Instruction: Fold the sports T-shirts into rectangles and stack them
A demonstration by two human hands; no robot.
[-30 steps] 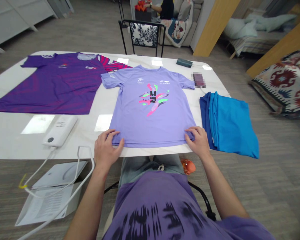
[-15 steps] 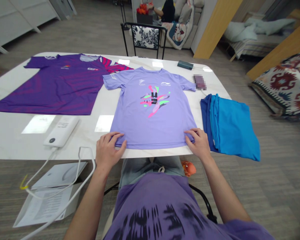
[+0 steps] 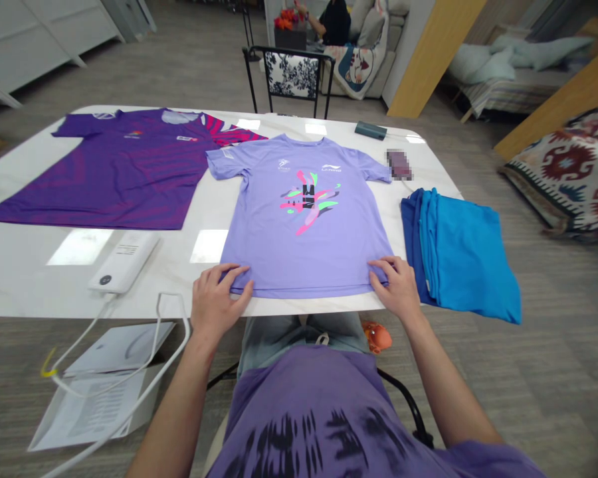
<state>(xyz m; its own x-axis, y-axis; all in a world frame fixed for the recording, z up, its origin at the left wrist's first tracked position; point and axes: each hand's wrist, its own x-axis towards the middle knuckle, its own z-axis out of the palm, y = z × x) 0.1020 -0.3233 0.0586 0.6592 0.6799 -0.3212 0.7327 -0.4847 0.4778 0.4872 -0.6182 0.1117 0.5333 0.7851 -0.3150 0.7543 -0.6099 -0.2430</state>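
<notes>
A lavender T-shirt (image 3: 269, 232) with a colourful print lies flat on the white table, its collar away from me and its hem near the front edge. My left hand (image 3: 219, 299) rests on the hem's left corner, fingers apart. At the right corner of the hem, my right hand (image 3: 395, 284) touches the fabric with its fingers spread too. Left of it lies a dark purple T-shirt (image 3: 134, 172) with a red-striped sleeve, spread flat. Folded blue clothes (image 3: 468, 252) form a stack just beyond my right hand, partly over the table's edge.
The white table (image 3: 179, 265) bears a white power bank-like device (image 3: 124, 262) with a cable. A dark green case (image 3: 371, 130) and a pixelated item (image 3: 399, 164) lie at the back right. Beyond stands a chair (image 3: 292, 74); a person (image 3: 335, 23) sits farther off.
The view has shifted very slightly. Both hands stay at the hem corners, and the T-shirt lies as before. The person in the background has moved an arm a little.
</notes>
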